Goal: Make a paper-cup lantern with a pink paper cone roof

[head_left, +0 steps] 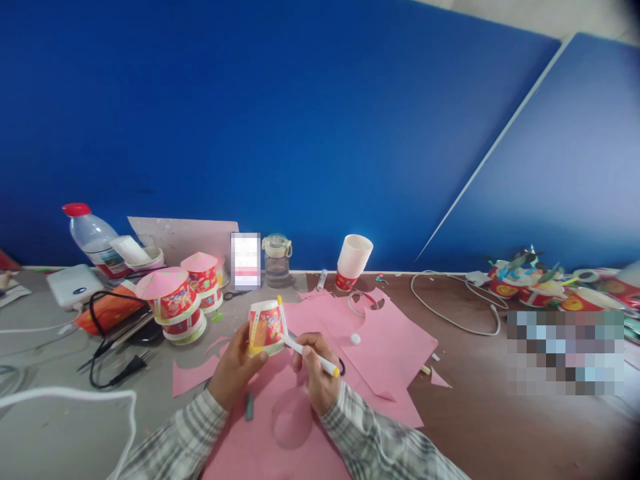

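Note:
My left hand (233, 370) is wrapped round a red and white printed paper cup (267, 325), which it holds tilted above the pink paper. Yellow colouring shows along the cup's lower rim and in a strip on its right side. In my right hand (317, 370) is a white marker (313, 357) with a yellow end, its tip side against or very near the cup's right side; exact contact I cannot tell. Beneath both hands lie sheets of pink paper (370, 347). A clear round disc or lid (293, 420) and a small dark green piece (249, 405) rest on them.
To the left stand paper cups topped with pink cones (167, 287), a power plug (133, 367) and a red-capped bottle (93, 233). Behind are a glass jar (277, 263) and a cup stack (355, 257). A white cable (455, 320) and filled paper cups (545, 290) lie right.

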{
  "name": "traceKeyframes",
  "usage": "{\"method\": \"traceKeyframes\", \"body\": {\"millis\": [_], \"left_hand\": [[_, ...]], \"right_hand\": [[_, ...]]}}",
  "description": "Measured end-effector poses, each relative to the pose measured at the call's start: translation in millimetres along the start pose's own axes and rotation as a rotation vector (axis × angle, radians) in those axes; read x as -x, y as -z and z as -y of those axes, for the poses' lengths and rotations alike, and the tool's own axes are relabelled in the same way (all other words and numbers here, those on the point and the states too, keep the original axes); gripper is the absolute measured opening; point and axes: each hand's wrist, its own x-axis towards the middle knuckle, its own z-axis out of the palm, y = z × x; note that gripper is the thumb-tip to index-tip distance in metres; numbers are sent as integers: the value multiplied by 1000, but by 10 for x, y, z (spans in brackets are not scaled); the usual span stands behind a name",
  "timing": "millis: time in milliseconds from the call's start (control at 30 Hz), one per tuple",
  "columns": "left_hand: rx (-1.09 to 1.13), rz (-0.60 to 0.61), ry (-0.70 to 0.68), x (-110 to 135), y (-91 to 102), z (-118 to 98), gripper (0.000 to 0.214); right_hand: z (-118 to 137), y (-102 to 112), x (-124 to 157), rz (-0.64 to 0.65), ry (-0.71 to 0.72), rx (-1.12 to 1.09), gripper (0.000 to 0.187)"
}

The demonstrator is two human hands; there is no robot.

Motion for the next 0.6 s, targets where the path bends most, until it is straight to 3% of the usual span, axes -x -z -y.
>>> {"method": "traceKeyframes", "body": {"millis": [600], "left_hand": [[3,19,-29,-7,26,69,73]], "right_hand": [[-82,17,55,39,-40,-44,26]]}}
